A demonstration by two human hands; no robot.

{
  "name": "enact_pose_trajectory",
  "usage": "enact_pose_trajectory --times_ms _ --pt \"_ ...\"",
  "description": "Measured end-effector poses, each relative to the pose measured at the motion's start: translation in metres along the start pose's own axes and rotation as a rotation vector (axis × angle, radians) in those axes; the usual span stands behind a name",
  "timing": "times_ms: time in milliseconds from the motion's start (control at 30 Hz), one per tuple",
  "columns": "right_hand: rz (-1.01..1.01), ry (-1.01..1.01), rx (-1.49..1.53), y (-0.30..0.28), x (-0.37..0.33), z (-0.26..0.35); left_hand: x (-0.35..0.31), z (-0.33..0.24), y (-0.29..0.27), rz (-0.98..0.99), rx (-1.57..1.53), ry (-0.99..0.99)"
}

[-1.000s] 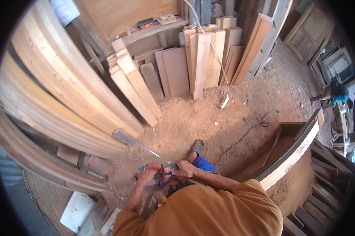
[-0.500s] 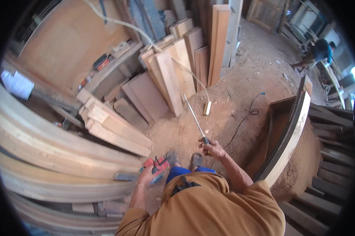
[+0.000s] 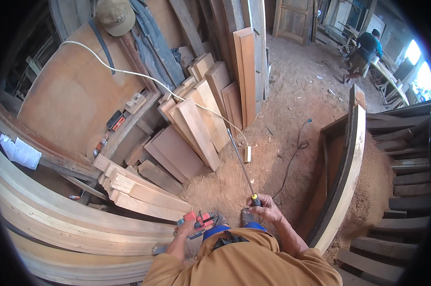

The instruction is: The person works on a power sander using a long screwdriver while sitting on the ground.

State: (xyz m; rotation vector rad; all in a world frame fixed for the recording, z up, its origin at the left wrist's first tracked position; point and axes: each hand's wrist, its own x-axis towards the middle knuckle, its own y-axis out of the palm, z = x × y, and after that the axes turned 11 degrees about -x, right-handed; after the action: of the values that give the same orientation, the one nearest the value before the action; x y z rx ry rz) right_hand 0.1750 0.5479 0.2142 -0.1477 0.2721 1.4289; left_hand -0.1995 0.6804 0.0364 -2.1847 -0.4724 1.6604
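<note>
My right hand is closed round the black and yellow handle of a long screwdriver. Its thin metal shaft points forward and up, away from my body. Low on the left, my left hand grips a red and dark tool with a flat metal part sticking out to the left. The fingers and my shirt partly cover this tool, so its exact kind cannot be told. It is close to the ends of the long pale boards stacked at my left.
Planks and panels lean ahead. A white cable ends in a small pale block. A dark cord crosses the dusty floor. On the right stands a long wooden frame beside sawdust. A person bends at a far bench.
The view has shifted, bringing a cap into sight at the upper left. Both hands still hold their tools; the screwdriver appears lower and more upright. The far person stands differently.
</note>
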Motion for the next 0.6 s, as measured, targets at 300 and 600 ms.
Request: enact_pose_trajectory --times_ms 300,600 --pt "-0.029 0.029 0.050 0.003 -0.005 0.000 0.007 0.018 0.024 0.091 -0.206 0.128" --pt "-0.275 0.208 -0.128 -0.027 0.008 -0.035 0.001 0.021 0.042 -0.014 -0.287 -0.014"
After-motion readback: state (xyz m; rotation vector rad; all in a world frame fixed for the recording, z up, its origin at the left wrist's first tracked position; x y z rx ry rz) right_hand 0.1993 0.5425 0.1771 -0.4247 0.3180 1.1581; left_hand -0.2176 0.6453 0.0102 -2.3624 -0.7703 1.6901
